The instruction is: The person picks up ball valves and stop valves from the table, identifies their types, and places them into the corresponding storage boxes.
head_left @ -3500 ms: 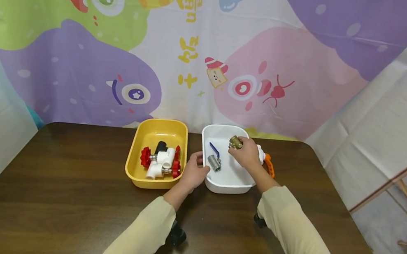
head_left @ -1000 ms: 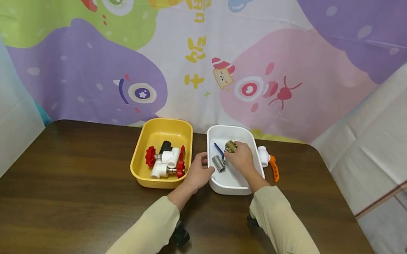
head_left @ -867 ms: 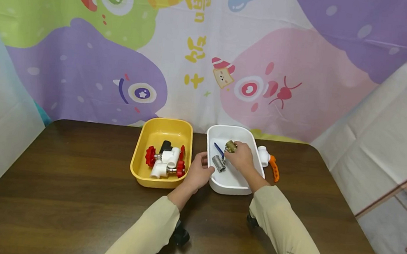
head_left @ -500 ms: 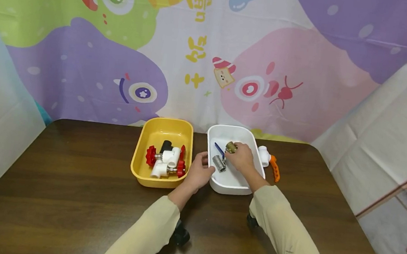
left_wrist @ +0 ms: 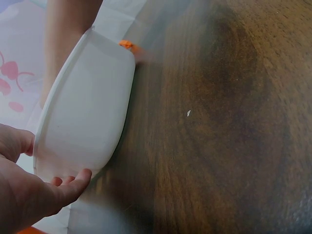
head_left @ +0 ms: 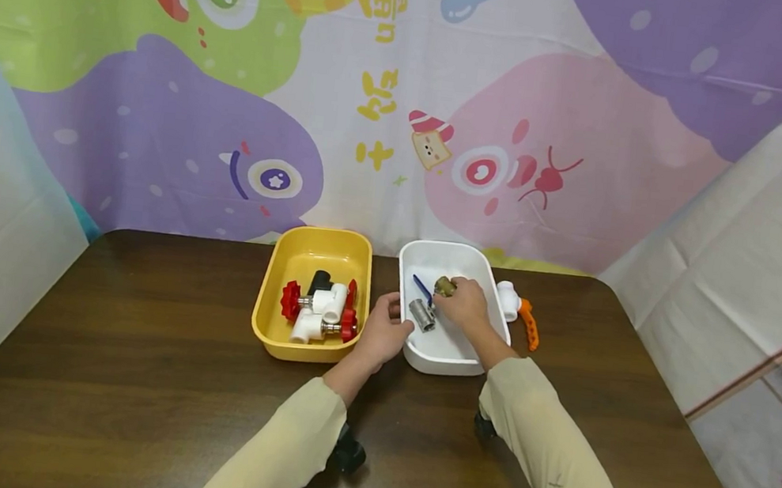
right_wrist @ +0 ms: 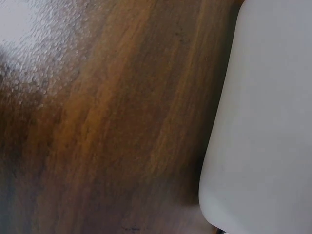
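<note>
My right hand point(head_left: 465, 303) reaches into the white tray point(head_left: 447, 348) and pinches a brass pipe fitting point(head_left: 445, 285), partly hidden by the fingers. Just left of it in the tray lies a metal ball valve point(head_left: 422, 314) with a blue lever. At the tray's left side, my left hand point(head_left: 383, 331) holds the rim and wall. The left wrist view shows the thumb by the rim of the white tray point(left_wrist: 87, 97) and the left hand's fingers point(left_wrist: 73, 187) against its outer wall. In the right wrist view only the white tray's outside point(right_wrist: 263, 126) shows, no hand.
To the left stands a yellow tray point(head_left: 261, 318) with white plastic valves point(head_left: 311, 323) with red handles, and a black piece point(head_left: 319, 280). A white valve with an orange handle point(head_left: 529, 326) lies right of the white tray. A printed cloth point(head_left: 381, 203) hangs behind the table.
Since the earliest frame, my right hand has carried the brass fitting left and lower in the white tray, nearer the ball valve. Over the last second it has barely moved; the left hand keeps its place.
</note>
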Demonstrator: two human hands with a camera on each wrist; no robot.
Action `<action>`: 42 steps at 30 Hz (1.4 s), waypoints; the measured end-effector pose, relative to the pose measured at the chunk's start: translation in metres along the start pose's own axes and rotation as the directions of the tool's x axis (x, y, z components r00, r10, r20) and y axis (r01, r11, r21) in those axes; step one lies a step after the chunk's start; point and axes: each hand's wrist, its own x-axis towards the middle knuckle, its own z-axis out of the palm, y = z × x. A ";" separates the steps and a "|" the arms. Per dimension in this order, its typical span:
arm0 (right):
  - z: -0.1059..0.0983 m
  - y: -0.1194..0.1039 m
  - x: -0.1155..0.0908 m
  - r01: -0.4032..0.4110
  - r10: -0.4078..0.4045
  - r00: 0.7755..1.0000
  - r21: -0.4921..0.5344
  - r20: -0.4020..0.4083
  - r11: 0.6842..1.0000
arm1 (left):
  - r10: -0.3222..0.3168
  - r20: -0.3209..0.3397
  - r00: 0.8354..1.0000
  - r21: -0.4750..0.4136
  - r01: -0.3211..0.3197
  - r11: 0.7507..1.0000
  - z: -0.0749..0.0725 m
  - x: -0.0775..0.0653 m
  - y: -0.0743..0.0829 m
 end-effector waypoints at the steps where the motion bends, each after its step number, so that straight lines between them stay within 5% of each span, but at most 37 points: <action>1: 0.000 0.000 0.000 -0.001 0.001 1.000 -0.001 0.003 1.000 | 0.000 0.000 1.000 0.001 0.000 1.000 0.000 0.000 0.000; 42: 0.000 0.004 0.000 0.020 -0.016 0.998 -0.081 0.056 0.997 | -0.011 0.000 1.000 -0.002 0.011 1.000 0.002 0.000 0.001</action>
